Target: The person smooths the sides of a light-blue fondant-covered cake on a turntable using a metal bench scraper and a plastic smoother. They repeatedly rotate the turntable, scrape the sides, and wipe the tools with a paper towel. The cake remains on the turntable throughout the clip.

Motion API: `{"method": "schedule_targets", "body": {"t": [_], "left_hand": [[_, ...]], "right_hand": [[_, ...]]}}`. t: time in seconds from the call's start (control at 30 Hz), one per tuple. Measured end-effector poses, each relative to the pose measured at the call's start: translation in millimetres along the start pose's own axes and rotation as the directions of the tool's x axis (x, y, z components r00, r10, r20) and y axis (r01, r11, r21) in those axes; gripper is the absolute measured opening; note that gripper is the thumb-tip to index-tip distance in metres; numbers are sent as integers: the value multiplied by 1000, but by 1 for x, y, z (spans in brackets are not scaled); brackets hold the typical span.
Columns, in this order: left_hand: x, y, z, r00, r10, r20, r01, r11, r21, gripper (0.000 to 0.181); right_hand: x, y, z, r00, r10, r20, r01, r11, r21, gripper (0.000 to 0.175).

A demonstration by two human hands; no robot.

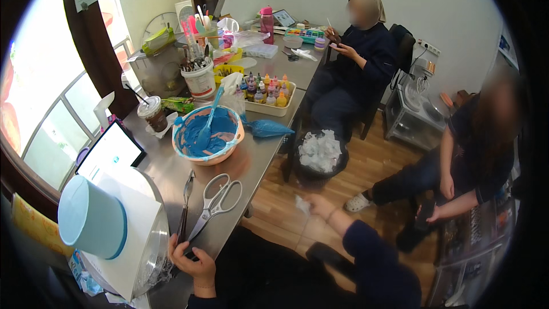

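My left hand [195, 262] rests at the table's near edge with fingers curled, by the handle of a palette knife [184, 214] and the tips of open metal scissors [212, 208]; whether it grips the knife is unclear. My right hand [319, 207] reaches out over the floor, holding a crumpled white tissue [303, 204] short of a bin of crumpled tissues [321, 151]. A tall light-blue frosted cake [92, 219] stands on a white board [148, 227] at the left. Beyond the scissors, a peach bowl [208, 159] holds blue cream and a blue spatula [208, 126].
A blue-filled piping bag [269, 128], a tray of colouring bottles [268, 109], an iced drink [153, 114], a tablet [113, 150] and a tub of tools [199, 79] stand on the metal table. One person [356, 60] sits at its far end, another [480, 150] at the right.
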State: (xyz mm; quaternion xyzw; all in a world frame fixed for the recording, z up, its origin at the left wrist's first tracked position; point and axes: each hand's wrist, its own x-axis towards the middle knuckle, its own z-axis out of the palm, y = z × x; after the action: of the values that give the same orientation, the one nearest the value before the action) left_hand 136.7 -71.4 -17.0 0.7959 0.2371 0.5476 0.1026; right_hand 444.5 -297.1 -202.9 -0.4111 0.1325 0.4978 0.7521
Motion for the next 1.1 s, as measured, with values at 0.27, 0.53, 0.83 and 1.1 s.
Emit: {"method": "schedule_targets", "body": {"t": [0.27,0.53,0.83,1.1], "left_hand": [[-2,0,2,999,-24,37,21,996,83,21],[-7,-4,5,995,-79,61,71,991,116,19],[-9,-4,-2,994,82,76,-89,991,96,14],[-13,3,-10,991,131,32,-132,991,37,18]], "right_hand": [[130,-112,-91,637,-460,-618,642,761,95,28],[106,-83,-78,625,-591,-510,570,792,-220,24],[46,-9,-121,782,-293,-550,419,900,117,29],[0,-107,13,691,-708,-142,507,616,-603,26]]}}
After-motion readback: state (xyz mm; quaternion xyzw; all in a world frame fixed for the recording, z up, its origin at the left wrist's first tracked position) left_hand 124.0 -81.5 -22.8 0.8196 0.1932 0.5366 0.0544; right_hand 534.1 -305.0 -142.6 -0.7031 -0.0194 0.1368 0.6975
